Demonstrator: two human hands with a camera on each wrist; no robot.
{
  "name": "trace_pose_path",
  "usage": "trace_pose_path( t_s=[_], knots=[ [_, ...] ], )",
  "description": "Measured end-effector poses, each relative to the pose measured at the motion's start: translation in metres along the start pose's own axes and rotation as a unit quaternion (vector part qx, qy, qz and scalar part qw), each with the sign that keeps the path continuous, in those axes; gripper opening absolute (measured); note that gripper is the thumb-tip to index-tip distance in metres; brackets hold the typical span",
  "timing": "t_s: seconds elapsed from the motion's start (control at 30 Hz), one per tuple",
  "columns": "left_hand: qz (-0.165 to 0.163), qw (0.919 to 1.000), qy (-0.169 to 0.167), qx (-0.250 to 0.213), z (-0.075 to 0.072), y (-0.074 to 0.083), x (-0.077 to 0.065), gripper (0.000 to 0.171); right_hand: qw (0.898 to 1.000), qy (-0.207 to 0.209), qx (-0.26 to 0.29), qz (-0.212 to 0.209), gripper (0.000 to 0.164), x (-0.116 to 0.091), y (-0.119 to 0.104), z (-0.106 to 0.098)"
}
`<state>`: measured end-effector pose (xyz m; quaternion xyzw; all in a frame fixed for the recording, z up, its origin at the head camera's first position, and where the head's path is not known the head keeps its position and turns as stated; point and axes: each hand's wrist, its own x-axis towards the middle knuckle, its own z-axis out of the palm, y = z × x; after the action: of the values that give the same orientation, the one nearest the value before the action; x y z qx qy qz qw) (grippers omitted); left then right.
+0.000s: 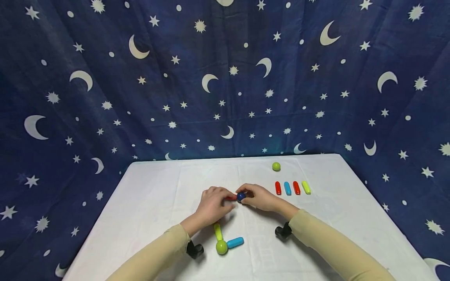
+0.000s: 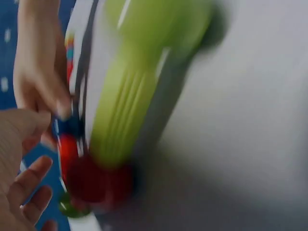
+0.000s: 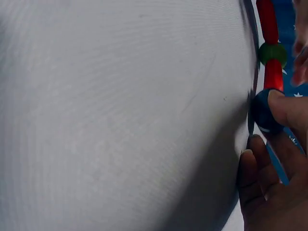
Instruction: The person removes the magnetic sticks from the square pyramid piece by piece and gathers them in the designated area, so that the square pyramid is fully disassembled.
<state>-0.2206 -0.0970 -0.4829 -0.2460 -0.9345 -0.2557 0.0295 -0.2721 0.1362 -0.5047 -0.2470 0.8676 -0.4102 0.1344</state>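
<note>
The right hand (image 1: 260, 197) pinches a blue ball (image 1: 241, 196) at its fingertips; the left hand (image 1: 213, 203) grips a red stick (image 1: 231, 198) touching that ball. If the pinch is shallow, the ball may slip and roll toward the four loose sticks (image 1: 292, 187) just beyond the right hand.

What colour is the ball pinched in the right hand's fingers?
Dark blue. The ball shows best in the right wrist view, pinched by the right hand against a red stick.
</note>
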Motion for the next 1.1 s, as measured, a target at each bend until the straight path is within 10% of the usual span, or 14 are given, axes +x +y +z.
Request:
trace_pose_path(
  t_s=[0.2,0.5,1.1],
  knots=[
    [-0.062,0.9918,-0.055,-0.097,0.005,-0.032,0.016,0.033,1.0,-0.009,0.017,0.023,0.037,-0.003,0.002,0.008],
    [-0.101,0.9739,-0.097,-0.178,0.012,-0.036,0.018,0.018,0.996,0.0,0.073,0.047,0.03,-0.005,0.01,0.016],
    [-0.112,0.9607,-0.135,-0.215,0.004,-0.037,0.035,0.016,0.994,0.011,0.092,0.053,0.029,-0.001,0.009,0.003]
  ],
)
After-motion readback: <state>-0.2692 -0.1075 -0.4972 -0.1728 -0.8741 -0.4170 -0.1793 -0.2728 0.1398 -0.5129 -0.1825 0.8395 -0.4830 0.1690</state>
